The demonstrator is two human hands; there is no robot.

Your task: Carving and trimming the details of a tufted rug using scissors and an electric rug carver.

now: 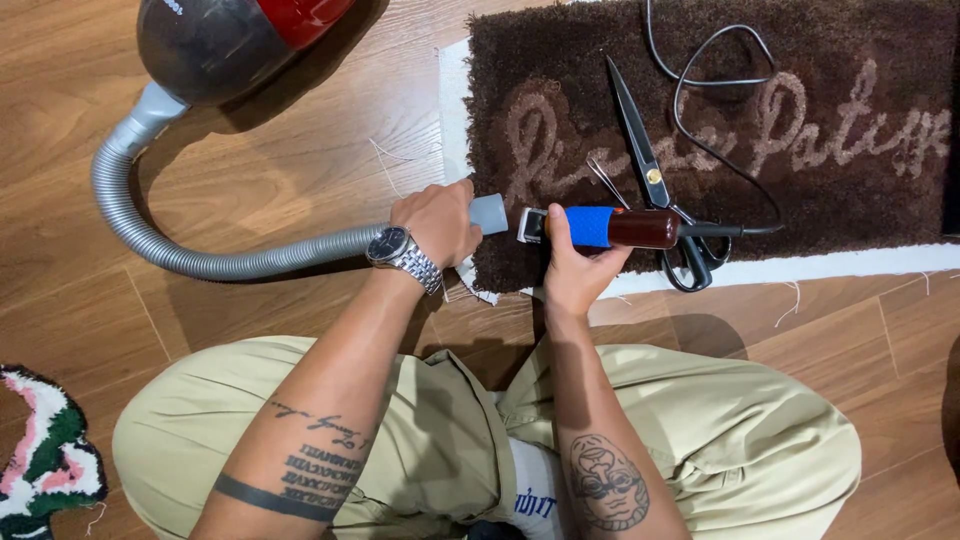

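Note:
My left hand [437, 222] grips the grey end of a ribbed vacuum hose [200, 255], its nozzle [490, 213] touching the near left corner of a dark brown shaggy rug [830, 190]. My right hand [575, 270] holds an electric clipper [600, 227] with a blue and dark red body, its metal head pointing left toward the nozzle. The clipper's black cord [700, 90] loops over the rug. A wristwatch sits on my left wrist.
Large black scissors [650, 180] and small metal snips [603, 180] lie on the rug beside the clipper. The vacuum body [220, 40], dark with a red top, stands on the wooden floor at upper left. A small colourful rug piece [40, 450] lies at lower left.

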